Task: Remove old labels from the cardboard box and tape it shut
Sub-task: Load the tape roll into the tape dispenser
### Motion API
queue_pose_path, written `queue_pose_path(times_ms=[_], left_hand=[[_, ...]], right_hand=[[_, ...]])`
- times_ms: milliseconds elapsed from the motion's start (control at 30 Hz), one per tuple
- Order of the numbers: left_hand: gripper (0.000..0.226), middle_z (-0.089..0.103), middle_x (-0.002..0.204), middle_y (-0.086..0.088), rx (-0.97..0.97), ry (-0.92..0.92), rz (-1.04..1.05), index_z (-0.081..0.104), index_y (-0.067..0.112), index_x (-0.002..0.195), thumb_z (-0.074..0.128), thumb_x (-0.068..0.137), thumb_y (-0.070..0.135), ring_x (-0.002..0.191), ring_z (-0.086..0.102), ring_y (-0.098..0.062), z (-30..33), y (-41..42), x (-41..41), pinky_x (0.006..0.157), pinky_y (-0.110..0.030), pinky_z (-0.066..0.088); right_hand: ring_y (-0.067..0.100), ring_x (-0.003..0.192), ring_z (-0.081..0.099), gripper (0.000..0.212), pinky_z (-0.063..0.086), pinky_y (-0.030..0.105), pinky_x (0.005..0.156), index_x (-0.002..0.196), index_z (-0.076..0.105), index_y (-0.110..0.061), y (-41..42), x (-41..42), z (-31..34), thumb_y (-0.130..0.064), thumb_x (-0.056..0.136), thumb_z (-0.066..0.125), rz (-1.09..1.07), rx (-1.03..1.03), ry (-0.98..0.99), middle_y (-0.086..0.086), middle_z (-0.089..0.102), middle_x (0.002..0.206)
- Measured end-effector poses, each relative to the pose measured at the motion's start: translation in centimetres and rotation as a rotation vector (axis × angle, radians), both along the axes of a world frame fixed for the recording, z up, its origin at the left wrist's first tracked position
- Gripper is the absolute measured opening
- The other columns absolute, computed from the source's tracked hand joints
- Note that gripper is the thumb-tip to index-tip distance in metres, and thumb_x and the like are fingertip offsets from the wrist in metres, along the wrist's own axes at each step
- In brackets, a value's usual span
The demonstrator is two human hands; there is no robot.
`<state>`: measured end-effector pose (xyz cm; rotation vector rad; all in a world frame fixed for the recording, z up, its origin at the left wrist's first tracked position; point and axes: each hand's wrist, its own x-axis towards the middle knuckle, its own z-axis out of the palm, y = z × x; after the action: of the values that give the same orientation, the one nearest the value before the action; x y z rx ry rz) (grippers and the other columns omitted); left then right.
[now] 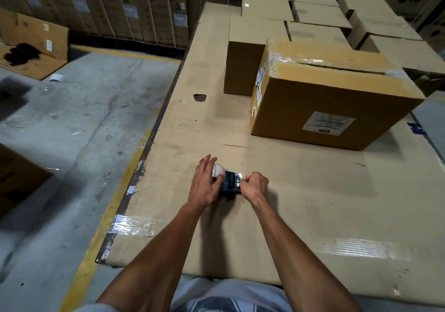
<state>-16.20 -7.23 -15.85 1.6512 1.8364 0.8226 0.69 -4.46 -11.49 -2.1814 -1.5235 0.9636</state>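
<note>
A brown cardboard box (332, 90) stands on the cardboard-covered table (301, 203), to the far right of my hands. It has a white label (328, 123) on its near side, torn label remnants (260, 82) on its left side, and clear tape across the top. A blue tape dispenser (230, 182) with clear tape lies on the table in front of me. My left hand (204, 184) rests against its left side, fingers spread. My right hand (255, 185) pinches the tape end at its right edge.
Several plain closed boxes (313, 17) are stacked behind the labelled box. Tall printed cartons (120, 5) line the back wall. An opened box (31, 44) sits on the concrete floor at left. The table's left edge (149, 143) runs beside a yellow floor line.
</note>
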Motion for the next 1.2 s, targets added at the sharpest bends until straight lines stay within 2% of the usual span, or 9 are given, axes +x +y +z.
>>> queue_pose_path(times_ms=[167,300,467,600,767,833,900,1100,1200], left_hand=[[0.063,0.035,0.172,-0.006,-0.009,-0.099,0.016,0.04,0.018,0.163,0.054,0.107,0.043,0.161,0.027,-0.024,0.1,0.0,-0.3,0.13,-0.048,0.028],[0.064,0.041,0.166,-0.011,0.009,-0.003,-0.011,0.04,0.013,0.16,0.06,0.107,0.043,0.155,0.036,-0.029,0.2,0.0,-0.1,0.126,-0.049,0.035],[0.067,0.042,0.163,-0.008,0.022,0.135,-0.017,0.043,0.016,0.155,0.063,0.103,0.054,0.15,0.039,-0.026,0.2,0.0,0.5,0.121,-0.044,0.043],[0.067,0.044,0.157,-0.006,0.05,0.207,-0.021,0.045,0.017,0.151,0.067,0.1,0.054,0.146,0.043,-0.026,0.7,-0.1,0.9,0.115,-0.043,0.05],[0.067,0.039,0.166,-0.007,0.035,0.243,-0.07,0.043,0.02,0.157,0.061,0.103,0.055,0.159,0.027,-0.029,0.7,0.2,1.4,0.123,-0.048,0.041],[0.067,0.036,0.169,-0.009,0.022,0.249,-0.083,0.043,0.02,0.159,0.061,0.104,0.053,0.161,0.023,-0.03,0.8,0.3,1.6,0.125,-0.05,0.038],[0.067,0.033,0.171,-0.009,0.007,0.248,-0.087,0.042,0.02,0.16,0.06,0.105,0.052,0.162,0.021,-0.03,1.1,0.4,1.7,0.126,-0.05,0.036],[0.065,0.035,0.169,-0.011,0.013,0.214,-0.097,0.045,0.018,0.157,0.063,0.104,0.05,0.161,0.024,-0.032,0.8,0.5,1.4,0.124,-0.053,0.039],[0.064,0.036,0.169,-0.011,0.011,0.209,-0.109,0.046,0.018,0.156,0.063,0.103,0.051,0.16,0.026,-0.033,0.6,0.8,1.2,0.124,-0.054,0.039]], right_hand=[[0.036,0.089,0.07,0.018,0.053,0.033,0.077,0.075,0.076,0.002,0.3,0.1,-0.2,-0.004,0.082,0.06,-0.012,0.0,0.015,0.018,0.077,0.084],[0.039,0.087,0.069,0.017,0.056,0.038,0.076,0.073,0.073,0.003,0.0,0.3,-0.7,-0.004,0.079,0.059,-0.048,0.006,0.045,0.021,0.074,0.081],[0.033,0.101,0.071,0.016,0.056,0.036,0.089,0.089,0.081,-0.008,-0.5,0.7,-1.2,-0.012,0.085,0.066,-0.089,0.031,0.103,0.013,0.08,0.101],[0.028,0.092,0.074,0.005,0.06,0.043,0.088,0.078,0.071,-0.019,-0.6,1.3,-2.4,-0.021,0.081,0.068,-0.167,0.009,0.203,0.007,0.08,0.091],[0.023,0.085,0.079,0.032,0.064,0.051,0.087,0.08,0.075,-0.03,1.9,4.4,-12.4,-0.051,0.057,0.066,-0.187,-0.057,0.455,-0.001,0.079,0.082],[0.025,0.088,0.079,0.027,0.063,0.054,0.09,0.081,0.077,-0.033,1.8,4.4,-12.3,-0.047,0.059,0.07,-0.193,-0.108,0.545,0.002,0.08,0.083],[0.024,0.088,0.078,0.013,0.063,0.054,0.093,0.079,0.077,-0.022,1.2,3.9,-10.5,-0.033,0.075,0.072,-0.206,-0.114,0.585,0.004,0.079,0.083],[0.025,0.085,0.069,0.029,0.062,0.04,0.086,0.077,0.067,-0.009,0.0,2.2,-4.3,-0.012,0.101,0.051,-0.383,-0.096,0.753,0.011,0.07,0.086],[0.028,0.079,0.075,0.053,0.062,0.042,0.08,0.066,0.069,-0.007,0.5,2.2,-4.9,-0.054,0.09,0.066,-0.316,-0.095,0.626,0.007,0.074,0.074]])
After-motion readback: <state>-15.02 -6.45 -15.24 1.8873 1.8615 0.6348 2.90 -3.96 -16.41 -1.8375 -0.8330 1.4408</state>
